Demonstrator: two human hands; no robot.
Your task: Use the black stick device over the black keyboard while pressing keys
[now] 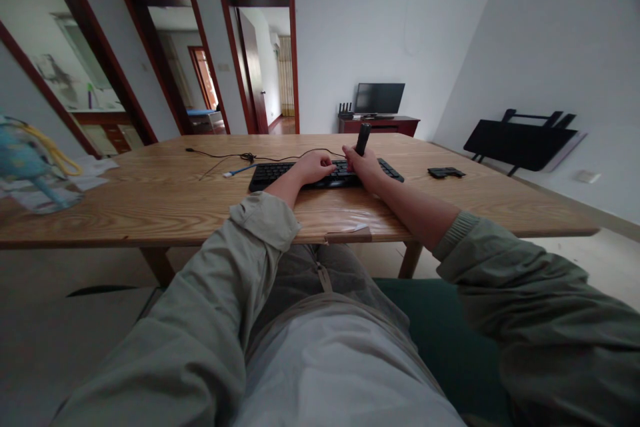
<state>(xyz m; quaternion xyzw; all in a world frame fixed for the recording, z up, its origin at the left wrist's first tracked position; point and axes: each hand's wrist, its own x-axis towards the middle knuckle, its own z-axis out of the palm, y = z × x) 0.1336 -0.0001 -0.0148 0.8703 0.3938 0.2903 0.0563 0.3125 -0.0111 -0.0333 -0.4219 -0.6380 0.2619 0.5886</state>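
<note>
A black keyboard [280, 173] lies on the wooden table [175, 203] in front of me. My left hand [314, 167] rests on its middle keys with the fingers curled down, holding nothing I can see. My right hand [366, 163] is closed around a slim black stick-shaped tool [363, 139], held upright with its lower end on the keyboard's right half. What the tool is I cannot make out.
A small black object [446, 173] lies right of the keyboard. Cables [235, 159] trail off to the left. A bluish jar with yellow cord [30, 167] stands at the table's left end. A folded black table [520, 143] leans on the right wall.
</note>
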